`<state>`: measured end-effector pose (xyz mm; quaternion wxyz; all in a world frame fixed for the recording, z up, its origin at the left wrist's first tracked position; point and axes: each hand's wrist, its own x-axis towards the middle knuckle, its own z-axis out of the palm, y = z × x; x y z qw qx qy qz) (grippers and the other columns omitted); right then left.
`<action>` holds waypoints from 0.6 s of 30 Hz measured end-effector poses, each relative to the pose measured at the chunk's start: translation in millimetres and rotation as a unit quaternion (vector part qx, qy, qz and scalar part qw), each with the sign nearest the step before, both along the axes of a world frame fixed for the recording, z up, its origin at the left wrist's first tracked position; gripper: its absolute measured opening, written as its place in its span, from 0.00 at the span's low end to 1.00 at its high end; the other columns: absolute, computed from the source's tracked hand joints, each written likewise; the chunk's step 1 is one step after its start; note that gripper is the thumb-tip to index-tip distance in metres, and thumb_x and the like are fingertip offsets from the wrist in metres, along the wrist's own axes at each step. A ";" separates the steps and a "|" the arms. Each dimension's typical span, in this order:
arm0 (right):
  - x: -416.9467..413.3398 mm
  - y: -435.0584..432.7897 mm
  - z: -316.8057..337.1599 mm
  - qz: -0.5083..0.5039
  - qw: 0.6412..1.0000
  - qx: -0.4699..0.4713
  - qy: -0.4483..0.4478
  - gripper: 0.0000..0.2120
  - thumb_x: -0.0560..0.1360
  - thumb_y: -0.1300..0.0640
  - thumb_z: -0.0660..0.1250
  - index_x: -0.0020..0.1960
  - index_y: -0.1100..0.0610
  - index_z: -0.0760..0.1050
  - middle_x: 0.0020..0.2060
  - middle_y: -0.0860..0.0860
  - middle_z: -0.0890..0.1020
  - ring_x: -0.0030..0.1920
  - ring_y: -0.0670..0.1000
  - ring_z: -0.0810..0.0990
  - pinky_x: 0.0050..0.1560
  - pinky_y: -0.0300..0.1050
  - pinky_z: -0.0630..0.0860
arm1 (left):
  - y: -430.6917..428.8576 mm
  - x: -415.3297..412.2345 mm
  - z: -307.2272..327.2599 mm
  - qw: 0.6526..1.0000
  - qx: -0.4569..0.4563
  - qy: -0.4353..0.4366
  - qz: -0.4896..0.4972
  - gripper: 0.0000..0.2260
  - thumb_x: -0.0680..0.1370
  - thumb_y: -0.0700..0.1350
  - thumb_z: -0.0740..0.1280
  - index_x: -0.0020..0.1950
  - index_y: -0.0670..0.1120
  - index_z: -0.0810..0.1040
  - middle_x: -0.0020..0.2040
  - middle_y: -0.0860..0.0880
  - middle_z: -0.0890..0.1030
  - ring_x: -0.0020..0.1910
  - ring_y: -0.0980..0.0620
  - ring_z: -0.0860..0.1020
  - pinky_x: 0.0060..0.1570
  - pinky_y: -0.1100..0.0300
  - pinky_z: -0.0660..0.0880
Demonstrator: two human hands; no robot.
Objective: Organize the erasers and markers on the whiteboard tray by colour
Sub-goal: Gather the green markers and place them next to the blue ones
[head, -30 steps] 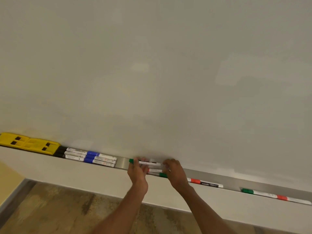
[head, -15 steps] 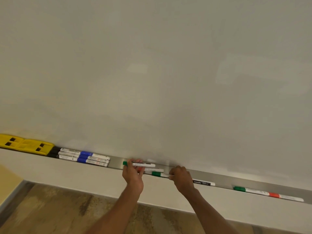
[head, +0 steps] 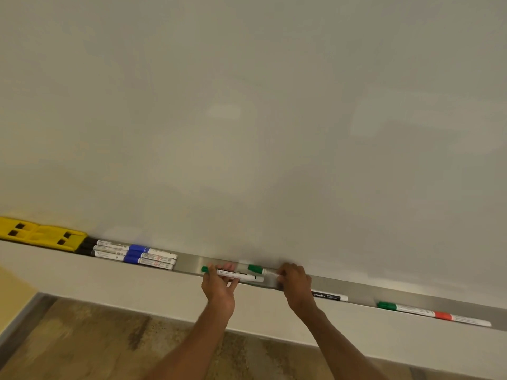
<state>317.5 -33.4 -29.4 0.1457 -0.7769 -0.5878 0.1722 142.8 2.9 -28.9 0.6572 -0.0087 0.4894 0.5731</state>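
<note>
A long metal tray (head: 362,290) runs along the foot of the whiteboard. My left hand (head: 218,286) grips a green-capped marker (head: 241,275) at the tray's middle. My right hand (head: 295,283) pinches a second green-capped marker (head: 256,269) lying behind it, against the board. Two yellow erasers (head: 41,234) sit at the far left. Beside them lie three black-capped markers (head: 109,249) and three blue-capped markers (head: 149,257). Right of my hands lies a marker with a black label (head: 329,297), its cap hidden by my right wrist. Further right lie a green-capped marker (head: 403,308) and a red-capped marker (head: 463,319).
The blank whiteboard (head: 260,119) fills the upper view. A pale wall strip (head: 82,281) runs below the tray, with a mottled brown floor (head: 96,346) beneath it.
My right hand slid right along the tray, drawing a green marker with it, and now covers the cap of the black-labelled marker. My left hand keeps its marker.
</note>
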 end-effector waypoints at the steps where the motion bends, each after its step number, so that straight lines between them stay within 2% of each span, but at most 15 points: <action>1: -0.3 1.6 2.1 -0.007 1.000 0.004 0.011 0.09 0.76 0.63 0.58 0.52 0.54 0.74 0.52 0.53 0.78 0.56 0.55 0.72 0.55 0.48 0.67 | -0.1 1.3 -0.2 1.000 0.003 -0.004 -0.002 0.13 0.83 0.49 0.55 0.43 0.45 0.70 0.44 0.42 0.80 0.45 0.45 0.80 0.55 0.44 0.73; 4: -2.5 5.2 8.5 -0.019 0.998 0.021 0.052 0.08 0.77 0.61 0.58 0.51 0.55 0.74 0.52 0.53 0.78 0.57 0.54 0.71 0.56 0.50 0.67 | -0.3 5.6 -0.2 1.000 0.008 -0.011 -0.023 0.13 0.83 0.49 0.54 0.44 0.44 0.69 0.47 0.40 0.80 0.45 0.44 0.81 0.53 0.44 0.75; 7: -6.9 8.8 16.9 -0.016 0.993 0.042 0.113 0.05 0.76 0.61 0.61 0.48 0.55 0.76 0.50 0.53 0.79 0.55 0.53 0.72 0.56 0.51 0.71 | -2.9 14.2 1.9 0.997 0.025 -0.008 -0.071 0.08 0.82 0.45 0.57 0.54 0.41 0.70 0.52 0.38 0.79 0.46 0.44 0.81 0.46 0.47 0.77; 10: -12.5 12.0 25.2 -0.005 0.987 0.059 0.148 0.04 0.74 0.63 0.64 0.46 0.58 0.78 0.46 0.54 0.81 0.48 0.53 0.76 0.51 0.51 0.76 | -6.7 24.2 4.2 0.992 0.052 0.019 -0.116 0.12 0.79 0.39 0.63 0.62 0.40 0.71 0.56 0.38 0.78 0.52 0.41 0.80 0.49 0.46 0.77; 14: -17.7 14.4 30.1 0.020 0.983 0.075 0.167 0.04 0.73 0.65 0.66 0.45 0.60 0.80 0.43 0.55 0.83 0.43 0.50 0.77 0.41 0.36 0.70 | -12.7 33.7 8.8 0.985 0.070 0.038 -0.152 0.14 0.76 0.38 0.68 0.61 0.41 0.75 0.53 0.41 0.82 0.51 0.42 0.81 0.44 0.53 0.80; 18: -17.7 13.0 33.8 0.043 0.981 0.076 0.175 0.06 0.74 0.64 0.66 0.47 0.60 0.81 0.45 0.56 0.84 0.44 0.52 0.79 0.47 0.42 0.73 | -14.5 41.7 8.4 0.985 0.072 0.035 -0.153 0.11 0.75 0.38 0.69 0.57 0.42 0.78 0.51 0.43 0.83 0.51 0.43 0.82 0.41 0.55 0.81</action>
